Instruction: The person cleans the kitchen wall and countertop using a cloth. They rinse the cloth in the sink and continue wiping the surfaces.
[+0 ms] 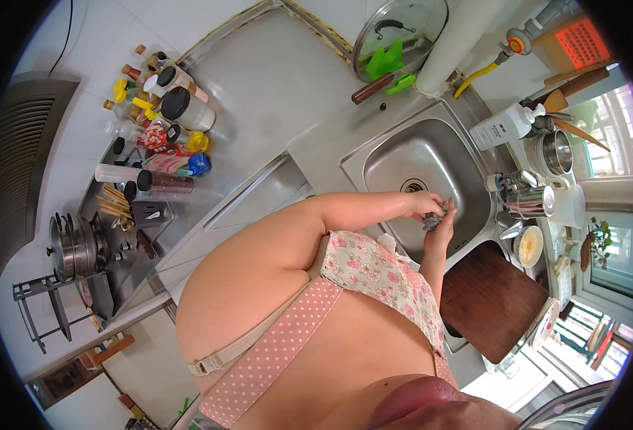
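Observation:
Over the near side of the stainless steel sink basin (456, 156), my two hands meet around a grey scrubber (433, 220), which looks like steel wool. My left hand (423, 205) grips it from one side with bent fingers. From the other side my right hand (442, 228) presses against it, fingers straighter and pointing away from me. The fingers hide part of the scrubber. Beyond my left hand lies the basin's drain (414, 185). No running water is visible.
A dark wooden cutting board (494, 301) lies beside the basin. Along the window side stand a white pump bottle (504, 128), a metal canister (531, 202) and a bowl (528, 246). A glass lid (367, 40) leans at the far corner. Jars and bottles (187, 107) crowd the left counter.

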Demonstrator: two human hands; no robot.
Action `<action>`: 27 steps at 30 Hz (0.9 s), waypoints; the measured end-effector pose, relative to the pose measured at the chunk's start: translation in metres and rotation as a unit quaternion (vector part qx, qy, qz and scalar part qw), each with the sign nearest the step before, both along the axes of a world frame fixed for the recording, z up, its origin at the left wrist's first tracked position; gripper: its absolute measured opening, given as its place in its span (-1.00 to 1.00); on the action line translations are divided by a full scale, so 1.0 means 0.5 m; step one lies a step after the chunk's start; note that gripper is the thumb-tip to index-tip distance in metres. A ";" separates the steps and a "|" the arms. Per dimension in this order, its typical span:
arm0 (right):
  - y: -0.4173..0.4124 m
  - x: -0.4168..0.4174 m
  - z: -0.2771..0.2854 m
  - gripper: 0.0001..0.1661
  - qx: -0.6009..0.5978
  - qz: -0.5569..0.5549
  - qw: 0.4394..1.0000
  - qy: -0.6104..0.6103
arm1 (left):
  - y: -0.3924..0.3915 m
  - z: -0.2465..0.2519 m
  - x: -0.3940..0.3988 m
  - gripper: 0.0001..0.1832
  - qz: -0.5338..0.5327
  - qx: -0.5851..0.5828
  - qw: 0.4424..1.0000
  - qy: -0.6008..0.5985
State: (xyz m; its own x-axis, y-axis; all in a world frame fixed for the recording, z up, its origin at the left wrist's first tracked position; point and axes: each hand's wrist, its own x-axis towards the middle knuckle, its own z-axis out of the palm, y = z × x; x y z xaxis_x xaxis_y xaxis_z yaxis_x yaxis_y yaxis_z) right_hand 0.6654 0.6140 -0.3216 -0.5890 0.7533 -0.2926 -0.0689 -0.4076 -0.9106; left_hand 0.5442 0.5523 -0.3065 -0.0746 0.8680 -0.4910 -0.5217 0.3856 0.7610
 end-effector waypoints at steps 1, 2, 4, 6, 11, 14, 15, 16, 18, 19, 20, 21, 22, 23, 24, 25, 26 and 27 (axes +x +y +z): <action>0.002 0.004 0.007 -0.24 -0.036 0.008 0.999 0.038 | -0.001 -0.014 0.002 -0.53 0.014 0.015 1.000 0.017; 0.006 0.011 0.016 -0.24 -0.073 0.016 0.994 0.075 | -0.004 -0.022 0.002 -0.59 0.028 0.030 0.999 0.035; 0.027 0.031 0.015 -0.24 -0.104 0.022 0.989 0.101 | 0.001 -0.021 -0.005 -0.74 0.047 0.045 0.996 0.055; 0.056 0.056 0.002 -0.23 0.016 0.048 0.997 -0.052 | 0.002 -0.023 -0.020 -0.86 0.080 0.075 0.989 0.101; 0.095 0.104 0.008 -0.36 -0.172 0.011 0.977 0.122 | -0.019 -0.020 -0.065 -0.95 0.202 0.095 0.966 0.130; 0.098 0.126 -0.008 -0.65 -0.103 -0.005 0.994 0.041 | -0.032 -0.024 -0.084 -0.96 0.228 0.105 0.952 0.176; 0.096 0.114 -0.009 -0.70 -0.066 -0.006 0.998 -0.018 | -0.045 -0.033 -0.096 -0.95 0.236 0.108 0.944 0.204; 0.064 0.096 0.028 -0.82 -0.076 0.012 0.997 -0.014 | -0.063 -0.042 -0.103 -0.79 0.219 0.110 0.916 0.319; 0.030 0.076 0.037 -0.86 -0.033 0.052 0.998 0.018 | -0.092 -0.042 -0.095 -0.64 0.192 0.140 0.884 0.402; 0.028 0.072 0.041 -0.87 -0.008 0.069 0.997 0.036 | -0.103 -0.032 -0.087 -0.56 0.176 0.158 0.865 0.442; 0.033 0.069 0.024 -0.88 0.049 0.105 0.993 0.037 | -0.113 -0.022 -0.077 -0.36 0.140 0.193 0.829 0.506; 0.018 0.054 0.038 -0.88 0.103 0.134 0.986 0.005 | -0.125 -0.012 -0.066 -0.36 0.146 0.246 0.784 0.551; 0.001 0.037 0.066 -0.87 0.074 0.166 0.983 0.003 | -0.138 0.001 -0.058 -0.35 0.151 0.296 0.733 0.593; -0.014 0.019 0.095 -0.85 0.046 0.198 0.979 0.001 | -0.152 0.016 -0.056 -0.38 0.092 0.276 0.779 0.555; -0.019 0.007 0.118 -0.83 0.062 0.197 0.978 0.011 | -0.160 0.047 -0.050 -0.41 0.028 0.262 0.819 0.510; -0.025 -0.010 0.137 -0.82 0.078 0.200 0.976 0.020 | -0.174 0.073 -0.052 -0.43 -0.033 0.242 0.853 0.461; -0.033 -0.027 0.154 -0.80 0.094 0.203 0.974 0.029 | -0.187 0.093 -0.061 -0.48 -0.024 0.216 0.855 0.470; -0.041 -0.038 0.171 -0.79 0.107 0.193 0.975 0.032 | -0.197 0.109 -0.068 -0.52 -0.012 0.193 0.858 0.477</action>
